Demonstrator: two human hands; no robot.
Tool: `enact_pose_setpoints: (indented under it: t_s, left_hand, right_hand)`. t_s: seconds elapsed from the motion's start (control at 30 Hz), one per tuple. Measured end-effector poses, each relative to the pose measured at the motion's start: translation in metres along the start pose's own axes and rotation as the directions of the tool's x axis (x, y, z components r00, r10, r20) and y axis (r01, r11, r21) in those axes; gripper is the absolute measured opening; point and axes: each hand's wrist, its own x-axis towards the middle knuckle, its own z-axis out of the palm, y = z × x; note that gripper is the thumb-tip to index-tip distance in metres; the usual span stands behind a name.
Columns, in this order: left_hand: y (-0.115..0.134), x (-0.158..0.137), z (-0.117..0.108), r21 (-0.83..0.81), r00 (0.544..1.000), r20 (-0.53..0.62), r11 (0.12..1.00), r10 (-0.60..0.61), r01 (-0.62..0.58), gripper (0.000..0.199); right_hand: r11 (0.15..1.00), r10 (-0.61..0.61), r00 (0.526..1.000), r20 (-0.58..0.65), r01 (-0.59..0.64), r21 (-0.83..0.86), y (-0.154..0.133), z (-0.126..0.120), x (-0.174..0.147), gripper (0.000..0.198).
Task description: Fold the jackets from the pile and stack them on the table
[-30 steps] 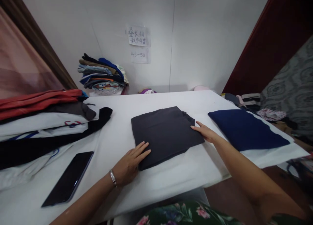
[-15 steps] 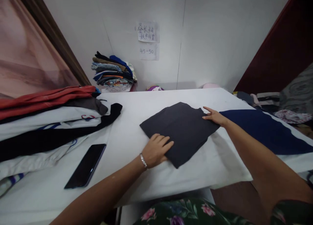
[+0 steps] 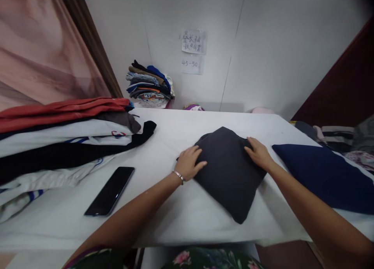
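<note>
A folded dark grey garment (image 3: pixel 226 171) lies on the white-covered table in front of me, one corner pointing towards me. My left hand (image 3: pixel 189 162) rests on its left edge, fingers spread on the cloth and thumb apart; a small dark corner shows past the knuckles. At the upper right edge, my right hand (image 3: pixel 258 152) has its fingers and thumb closed on the cloth. The garment bulges slightly between the hands, and its underside is hidden.
Left stands a heap of clothes (image 3: pixel 64 115), with a black phone (image 3: pixel 110 191) in front. Dark blue folded cloth (image 3: pixel 324 175) lies right. A stack of folded clothes (image 3: pixel 150 84) stands at the back by the wall, near paper notes (image 3: pixel 193 51). The white table (image 3: pixel 163 132) ends close to my body.
The grey garment has turned and shifted nearer, its front corner now further right. My left hand has moved up along its left side, and my right hand has closed in on its right edge.
</note>
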Motion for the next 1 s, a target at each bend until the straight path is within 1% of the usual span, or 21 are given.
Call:
enact_pose_setpoints:
  t_s: [0.03,0.1,0.17,0.23,0.33,0.43,0.5,0.57,0.63,0.7,0.77,0.83,0.9,1.0]
  left_hand:
    - [-0.008,0.006,0.0,-0.004,0.991,-0.003,0.991,-0.135,0.135,0.051]
    - [-0.022,0.016,0.002,-0.053,0.94,0.055,0.939,-0.336,0.339,0.051]
    - [-0.034,0.023,0.004,-0.102,0.882,0.143,0.88,-0.449,0.464,0.05]
    - [-0.046,0.028,0.005,-0.133,0.839,0.218,0.837,-0.498,0.531,0.045]
    - [-0.062,0.032,0.003,-0.158,0.814,0.326,0.821,-0.48,0.548,0.042]
    - [-0.071,0.032,0.003,-0.095,0.792,0.394,0.837,-0.466,0.539,0.038]
    - [-0.072,0.029,0.005,-0.042,0.786,0.393,0.844,-0.478,0.534,0.034]
    - [-0.07,0.026,0.005,-0.01,0.794,0.364,0.85,-0.488,0.527,0.032]
    - [-0.066,0.025,0.004,0.003,0.799,0.339,0.849,-0.497,0.528,0.032]
    - [-0.063,0.027,0.001,-0.003,0.794,0.327,0.84,-0.512,0.543,0.035]
    - [-0.06,0.035,-0.003,-0.017,0.796,0.313,0.835,-0.518,0.549,0.04]
    - [-0.057,0.049,-0.003,-0.034,0.811,0.3,0.844,-0.502,0.535,0.045]
    - [-0.054,0.069,-0.001,-0.056,0.82,0.312,0.852,-0.48,0.521,0.046]
    - [-0.048,0.1,0.009,-0.072,0.811,0.349,0.849,-0.47,0.523,0.043]
  right_hand:
    - [0.998,-0.041,0.999,0.002,0.041,0.038,-0.015,0.002,0.0,0.056]
    - [0.993,-0.089,0.994,0.06,0.083,0.085,-0.045,0.011,-0.003,0.057]
    - [0.991,-0.112,0.983,0.147,0.101,0.083,-0.066,0.024,-0.01,0.054]
    - [0.992,-0.125,0.974,0.191,0.116,0.055,-0.075,0.038,-0.019,0.051]
    - [0.99,-0.138,0.975,0.176,0.136,0.024,-0.074,0.049,-0.028,0.051]
    - [0.99,-0.143,0.974,0.174,0.142,0.023,-0.07,0.048,-0.03,0.051]
    - [0.989,-0.149,0.972,0.181,0.146,0.031,-0.07,0.046,-0.029,0.051]
    - [0.988,-0.154,0.971,0.181,0.15,0.033,-0.072,0.045,-0.029,0.051]
    - [0.988,-0.156,0.971,0.179,0.154,0.025,-0.073,0.045,-0.029,0.05]
    - [0.988,-0.156,0.971,0.182,0.155,0.017,-0.073,0.046,-0.029,0.05]
    - [0.988,-0.154,0.971,0.183,0.155,0.011,-0.073,0.047,-0.029,0.05]
    - [0.988,-0.154,0.972,0.18,0.155,0.01,-0.072,0.047,-0.028,0.05]
    - [0.988,-0.154,0.972,0.176,0.155,0.011,-0.072,0.047,-0.028,0.049]
    - [0.988,-0.153,0.972,0.177,0.154,0.009,-0.074,0.046,-0.028,0.05]
